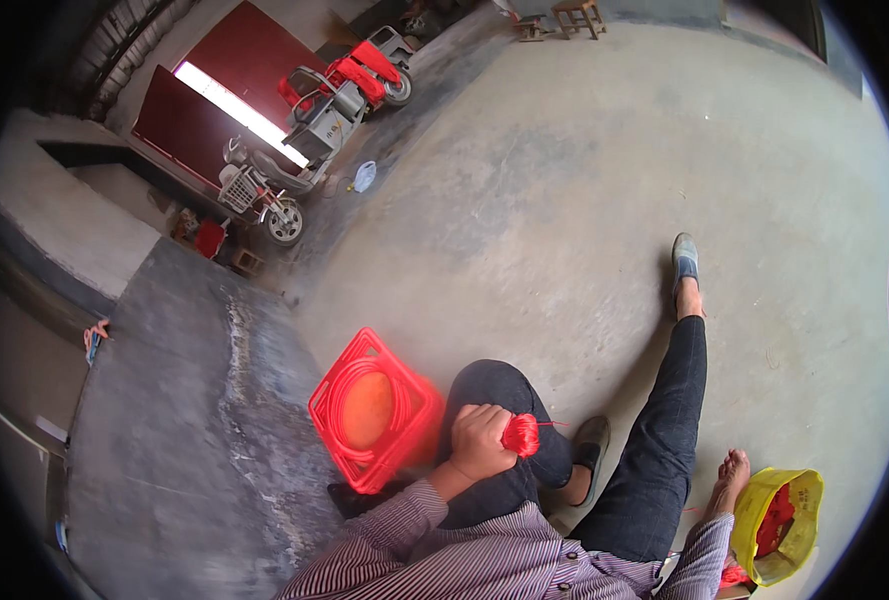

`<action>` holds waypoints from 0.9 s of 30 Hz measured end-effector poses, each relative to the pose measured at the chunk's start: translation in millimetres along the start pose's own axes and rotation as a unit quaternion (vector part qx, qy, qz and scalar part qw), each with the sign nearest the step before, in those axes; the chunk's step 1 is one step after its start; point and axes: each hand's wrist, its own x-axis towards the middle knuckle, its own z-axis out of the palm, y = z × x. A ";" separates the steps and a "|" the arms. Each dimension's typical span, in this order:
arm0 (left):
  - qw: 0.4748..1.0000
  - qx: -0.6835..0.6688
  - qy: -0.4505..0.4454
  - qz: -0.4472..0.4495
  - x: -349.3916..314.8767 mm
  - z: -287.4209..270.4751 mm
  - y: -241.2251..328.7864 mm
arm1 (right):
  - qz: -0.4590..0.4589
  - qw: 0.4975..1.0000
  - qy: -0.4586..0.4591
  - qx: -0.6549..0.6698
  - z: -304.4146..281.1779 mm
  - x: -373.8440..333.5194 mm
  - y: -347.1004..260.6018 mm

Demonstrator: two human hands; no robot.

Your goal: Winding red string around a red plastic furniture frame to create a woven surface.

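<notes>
My left hand (480,441) rests over my bent left knee, closed round a bundle of shiny red strands (520,435). A short loose end sticks out of the bundle to the right. My right hand (732,476) is low at the right, beside a yellow bucket-like container (809,490). Its fingers look curled together, and what they hold, if anything, is too small to make out. Inside the yellow container lies red material (776,520). More red strands (733,576) show below my right sleeve.
A red plastic basket (424,425) with coiled red tubing or cord stands left of my knee. Left of it is a dark grey raised surface (184,400). A cargo tricycle (334,115) and a scooter with a basket (259,195) are parked far left. A wooden stool (576,14) stands at the back.
</notes>
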 end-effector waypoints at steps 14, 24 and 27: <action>0.963 -0.252 -0.036 0.089 -19.2 -0.3 48.8 | -0.263 0.922 -0.285 -0.013 183.5 -216.8 -165.7; 0.884 -0.448 0.095 0.094 -46.0 -55.2 52.8 | -0.308 0.793 -0.467 -0.240 249.8 -377.4 -178.2; 0.823 -0.567 -0.018 -0.035 -43.8 -72.1 46.4 | -0.302 0.713 -0.533 -0.341 261.3 -390.7 -163.1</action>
